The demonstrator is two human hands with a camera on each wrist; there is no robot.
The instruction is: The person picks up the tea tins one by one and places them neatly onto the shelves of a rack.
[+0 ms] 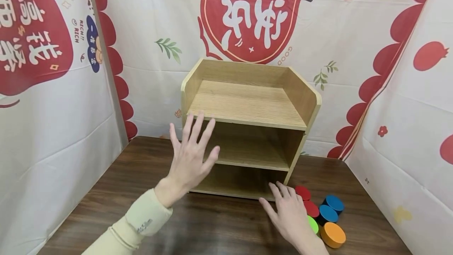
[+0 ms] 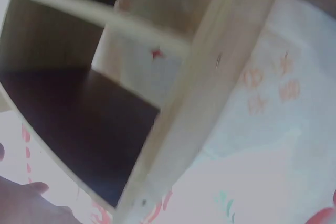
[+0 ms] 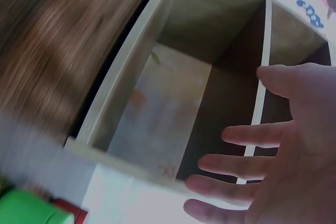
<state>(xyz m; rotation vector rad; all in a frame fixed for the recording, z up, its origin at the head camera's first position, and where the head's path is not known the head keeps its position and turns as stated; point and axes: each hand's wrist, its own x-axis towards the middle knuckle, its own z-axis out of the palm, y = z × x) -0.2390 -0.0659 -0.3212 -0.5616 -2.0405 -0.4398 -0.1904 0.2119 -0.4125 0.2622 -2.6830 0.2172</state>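
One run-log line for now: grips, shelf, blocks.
left grip: spread, holding nothing | right grip: beside round blocks, holding nothing | shelf: upright on table | round blocks: on table, right of shelf

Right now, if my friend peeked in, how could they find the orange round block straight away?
Find the wooden shelf standing on the dark brown table. In the head view, look to its lower right, just past the right hand, where round blocks sit bunched. The orange block is the only orange one there; its neighbours are red, blue and green.

The shelf (image 1: 245, 99) looks smooth matt wood, the backdrop (image 1: 166, 15) creased cloth.
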